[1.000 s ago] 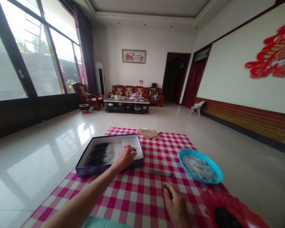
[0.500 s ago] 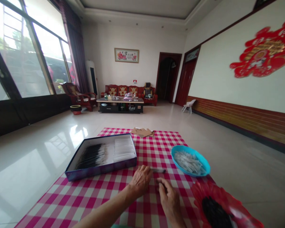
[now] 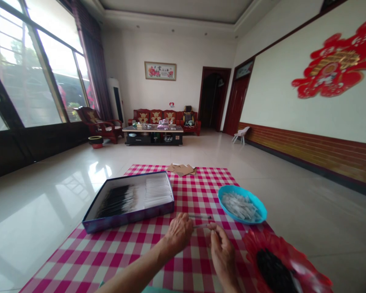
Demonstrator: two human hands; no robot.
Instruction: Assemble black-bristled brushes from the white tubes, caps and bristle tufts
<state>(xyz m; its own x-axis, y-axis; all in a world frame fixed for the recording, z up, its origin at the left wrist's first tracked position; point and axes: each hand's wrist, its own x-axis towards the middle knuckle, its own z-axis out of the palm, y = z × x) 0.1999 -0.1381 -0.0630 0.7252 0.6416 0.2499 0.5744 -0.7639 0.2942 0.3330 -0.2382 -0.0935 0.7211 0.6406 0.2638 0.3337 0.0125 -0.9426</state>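
Note:
My left hand (image 3: 180, 231), fingers closed, grips one end of a thin pale stick-like piece (image 3: 200, 226) above the checked cloth. The fingertips of my right hand (image 3: 221, 244) pinch around the other end of that piece. Just beyond lies another thin piece with a dark tip (image 3: 208, 217), close to my left fingers. To the left is a shallow dark blue box (image 3: 131, 217) with a bundle of black-ended sticks (image 3: 114, 201) and a row of white ones (image 3: 159, 190). A blue bowl (image 3: 263, 202) of small clear pieces (image 3: 240, 205) stands to the right.
A red petal-shaped dish (image 3: 305, 262) with black pieces (image 3: 274, 270) sits at the near right. Cardboard scraps (image 3: 182, 169) lie at the far end of the checked cloth (image 3: 201, 191). Beyond are a low table (image 3: 154, 138), a sofa, a chair and a small stool (image 3: 240, 133).
My right hand has moved slightly right and up, its fingertips now meeting the end of a thin piece visible between the hands. The view has shifted slightly.

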